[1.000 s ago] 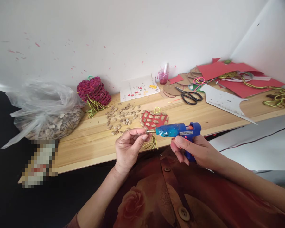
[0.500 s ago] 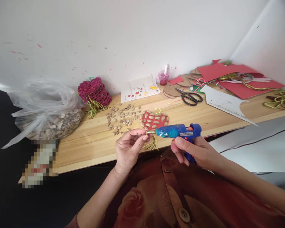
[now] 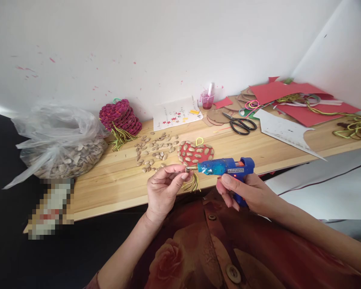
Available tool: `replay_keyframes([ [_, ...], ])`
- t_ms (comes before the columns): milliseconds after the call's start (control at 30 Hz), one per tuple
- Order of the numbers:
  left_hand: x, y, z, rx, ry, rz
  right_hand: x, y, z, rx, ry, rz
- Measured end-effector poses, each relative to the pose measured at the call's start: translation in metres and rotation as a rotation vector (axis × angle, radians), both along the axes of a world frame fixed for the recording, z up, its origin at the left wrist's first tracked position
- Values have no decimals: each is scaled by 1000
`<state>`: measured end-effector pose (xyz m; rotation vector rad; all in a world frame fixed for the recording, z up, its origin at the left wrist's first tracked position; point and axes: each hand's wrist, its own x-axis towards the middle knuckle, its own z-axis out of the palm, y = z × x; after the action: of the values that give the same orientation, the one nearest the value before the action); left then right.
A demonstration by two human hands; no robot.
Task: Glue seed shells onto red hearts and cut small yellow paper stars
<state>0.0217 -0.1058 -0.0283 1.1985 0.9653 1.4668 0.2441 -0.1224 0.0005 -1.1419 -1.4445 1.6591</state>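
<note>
My right hand (image 3: 243,188) is wrapped around the handle of a blue glue gun (image 3: 219,166), whose metal nozzle points left. At the nozzle tip, my left hand (image 3: 165,186) pinches a small peanut shell (image 3: 187,170), mostly hidden by thumb and fingers. Just behind the gun lies a red heart-like piece (image 3: 202,155) with rows of peanut shells on it, a yellow loop at its top and a green-yellow tassel (image 3: 193,182) hanging below. Loose peanut shells (image 3: 152,148) are scattered on the wooden table to the left of it.
A clear plastic bag of shells (image 3: 66,156) stands at the left, beside a purple shell ornament (image 3: 120,118). Farther back are a sheet with star stickers (image 3: 165,114), a pink-stained cup (image 3: 207,100) and black scissors (image 3: 242,124). Red card (image 3: 307,110) and cords (image 3: 355,126) lie at the right.
Almost nothing differs. Both hands, the glue gun and the peanut shell keep the same position, with only a slight shift of the camera view.
</note>
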Motion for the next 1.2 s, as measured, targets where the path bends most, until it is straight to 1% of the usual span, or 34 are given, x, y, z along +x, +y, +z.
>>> replay_keyframes([
  [233, -1, 0, 1, -20, -16, 34, 1, -1, -1, 11, -2, -9],
  [367, -3, 2, -2, -5, -80, -4, 3, 0, -2, 19, 24, -11],
  [500, -4, 3, -3, 4, -130, -27, 3, -1, 0, 4, -10, -6],
  [767, -4, 5, -3, -53, -126, 7, 1, -2, 1, 10, -37, -1],
  [1067, -4, 4, -4, -59, -109, 19, 2, -3, 1, 6, -38, -20],
  [1200, -4, 5, -4, -49, -108, 2, 1, -2, 0, 0, -39, -24],
])
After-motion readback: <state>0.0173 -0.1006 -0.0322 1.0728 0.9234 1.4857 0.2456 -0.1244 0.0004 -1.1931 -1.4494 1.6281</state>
